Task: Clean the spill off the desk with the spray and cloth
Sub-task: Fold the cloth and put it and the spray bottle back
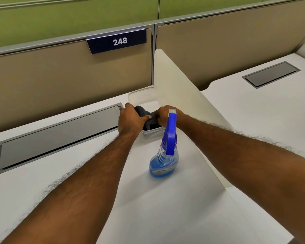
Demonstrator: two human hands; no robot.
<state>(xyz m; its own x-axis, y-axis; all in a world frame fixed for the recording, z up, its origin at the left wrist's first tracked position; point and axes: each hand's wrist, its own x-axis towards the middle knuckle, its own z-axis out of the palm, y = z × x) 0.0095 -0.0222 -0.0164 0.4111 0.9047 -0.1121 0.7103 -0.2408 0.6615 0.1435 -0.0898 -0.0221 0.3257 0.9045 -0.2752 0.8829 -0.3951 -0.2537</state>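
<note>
A dark grey cloth (149,121) hangs over a clear plastic tub (139,97) at the back of the white desk (148,199). My left hand (131,118) grips the cloth's left end and my right hand (164,115) grips its right end, both fists closed above the tub. A spray bottle (163,162) with blue liquid and a blue trigger head stands upright on the desk just in front of the tub, under my right wrist. No spill shows on the desk surface.
A grey cable hatch (56,136) is set into the desk at the left. A cream divider panel (183,110) runs along the desk's right side, with a neighbouring desk (253,106) beyond. Beige partition walls with a "248" sign (117,41) stand behind.
</note>
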